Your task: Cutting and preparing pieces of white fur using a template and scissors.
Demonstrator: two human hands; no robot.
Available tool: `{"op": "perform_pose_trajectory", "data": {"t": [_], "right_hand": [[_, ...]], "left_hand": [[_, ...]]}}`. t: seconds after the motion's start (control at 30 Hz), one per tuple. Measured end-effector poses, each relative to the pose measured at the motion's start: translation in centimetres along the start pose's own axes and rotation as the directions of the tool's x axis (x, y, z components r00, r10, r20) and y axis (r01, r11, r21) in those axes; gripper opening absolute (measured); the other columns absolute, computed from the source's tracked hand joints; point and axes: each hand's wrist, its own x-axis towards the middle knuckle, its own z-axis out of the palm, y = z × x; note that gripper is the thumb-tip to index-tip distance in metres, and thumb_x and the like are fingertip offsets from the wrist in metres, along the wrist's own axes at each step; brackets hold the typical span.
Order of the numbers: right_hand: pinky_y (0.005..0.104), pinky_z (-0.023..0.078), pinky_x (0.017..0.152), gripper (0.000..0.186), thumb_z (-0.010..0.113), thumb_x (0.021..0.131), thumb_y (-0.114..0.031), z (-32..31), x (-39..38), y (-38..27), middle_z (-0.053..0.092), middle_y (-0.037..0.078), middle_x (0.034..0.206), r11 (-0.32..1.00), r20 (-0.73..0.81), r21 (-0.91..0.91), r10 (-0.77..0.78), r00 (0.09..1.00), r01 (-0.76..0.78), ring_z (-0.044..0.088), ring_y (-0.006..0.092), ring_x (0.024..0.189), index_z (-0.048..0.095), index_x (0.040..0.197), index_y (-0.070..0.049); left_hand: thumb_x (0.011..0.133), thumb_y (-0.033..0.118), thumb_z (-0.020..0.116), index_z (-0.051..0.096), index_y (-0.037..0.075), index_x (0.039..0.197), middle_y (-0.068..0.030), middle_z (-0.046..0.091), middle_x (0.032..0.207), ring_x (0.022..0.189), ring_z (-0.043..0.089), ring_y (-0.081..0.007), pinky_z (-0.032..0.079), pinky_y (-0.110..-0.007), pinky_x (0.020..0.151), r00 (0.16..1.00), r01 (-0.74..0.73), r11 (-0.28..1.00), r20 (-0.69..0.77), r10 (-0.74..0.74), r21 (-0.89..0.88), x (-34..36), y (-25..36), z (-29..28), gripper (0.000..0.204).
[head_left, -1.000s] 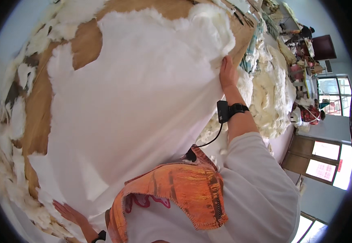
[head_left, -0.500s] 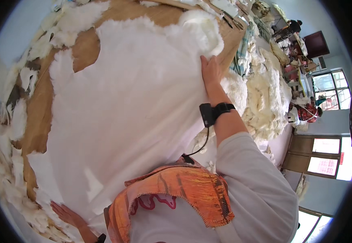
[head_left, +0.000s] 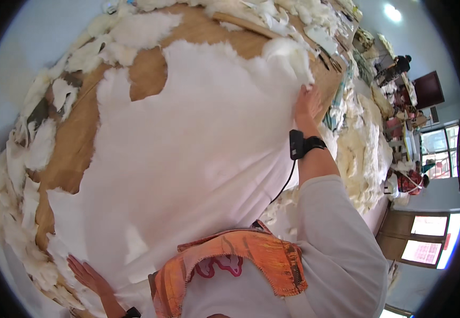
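Observation:
A large white sheepskin (head_left: 187, 138) lies skin side up over a wooden table, with ragged woolly edges and a curled-up fleece corner at the far right. My left hand (head_left: 89, 276) rests flat on its near left edge, fingers stretched out and holding nothing. Out at the right edge, just below the curled corner, my right hand (head_left: 308, 103) touches the skin with its fingers extended; a tuft of white wool shows at the fingertips. Creases run across the skin from the right hand's side toward my body. An orange patterned apron (head_left: 230, 249) meets its near edge.
Bare brown tabletop (head_left: 71, 153) shows on the left. Wool scraps (head_left: 7, 185) line the table's left and far rim. A wooden strip (head_left: 243, 24) and dark scissors (head_left: 332, 61) lie at the far side. Piled fleeces (head_left: 362, 153) stand to the right; two people work beyond.
My view has shifted, so the skin and table appear farther right and lower. The right hand stays at the skin's right edge, the left hand flat at the near left.

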Motion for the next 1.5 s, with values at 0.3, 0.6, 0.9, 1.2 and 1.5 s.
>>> {"op": "perform_pose_trajectory", "data": {"t": [0.3,0.6,0.9,1.2,1.5], "right_hand": [[0.0488,0.048,0.083,0.028,0.045,0.099,-0.034,2.7,-1.1,-18.8,0.069,0.019,0.099,0.888,0.441,0.257,-0.459,0.771,0.382,0.064,0.0384,0.097,0.057,0.118,-0.018],[0.0498,0.051,0.080,0.034,0.039,0.101,-0.043,16.2,5.9,-14.2,0.069,0.020,0.100,0.790,0.234,0.442,-0.558,0.796,0.425,0.066,0.0413,0.089,0.057,0.121,-0.022],[0.0505,0.046,0.091,0.043,0.044,0.097,-0.051,7.8,1.8,-27.6,0.068,0.018,0.110,0.852,0.591,0.409,-0.520,0.617,0.327,0.062,0.0379,0.106,0.067,0.113,-0.017],[0.0473,0.049,0.089,0.045,0.048,0.095,-0.051,6.0,-0.6,-32.7,0.069,0.017,0.109,0.729,0.537,0.591,-0.675,0.505,0.345,0.063,0.0367,0.104,0.067,0.114,-0.015],[0.0483,0.031,0.112,0.043,0.056,0.094,-0.038,-6.2,-6.5,-24.0,0.050,0.012,0.141,0.295,0.102,0.857,-0.901,0.423,0.422,0.045,0.0318,0.131,0.056,0.131,-0.016]], "left_hand": [[0.106,0.037,0.027,0.027,0.009,0.155,-0.0126,0.026,0.160,0.148,0.022,-0.0293,0.015,-0.046,0.119,0.999,-0.046,0.999,-0.014,0.046,0.007,-0.2,-1.0,-0.2,0.056],[0.105,0.040,0.027,0.027,0.008,0.155,-0.0137,0.026,0.160,0.148,0.022,-0.0300,0.011,-0.047,0.120,0.998,-0.035,0.998,0.043,0.037,-0.042,2.0,2.7,-1.4,0.059],[0.105,0.041,0.025,0.026,0.010,0.155,-0.0100,0.024,0.162,0.150,0.018,-0.0283,0.010,-0.049,0.119,0.999,0.023,0.999,0.043,-0.021,-0.043,0.8,1.6,-1.6,0.059],[0.104,0.041,0.026,0.025,0.011,0.156,-0.0094,0.023,0.162,0.150,0.018,-0.0280,0.009,-0.049,0.120,0.999,0.034,0.999,0.033,-0.032,-0.038,0.3,1.9,-2.1,0.059],[0.106,0.043,0.022,0.022,0.015,0.157,-0.0085,0.021,0.163,0.150,0.016,-0.0262,0.005,-0.052,0.119,0.997,-0.079,0.997,0.023,0.078,0.016,2.6,4.5,-2.0,0.059]]}}
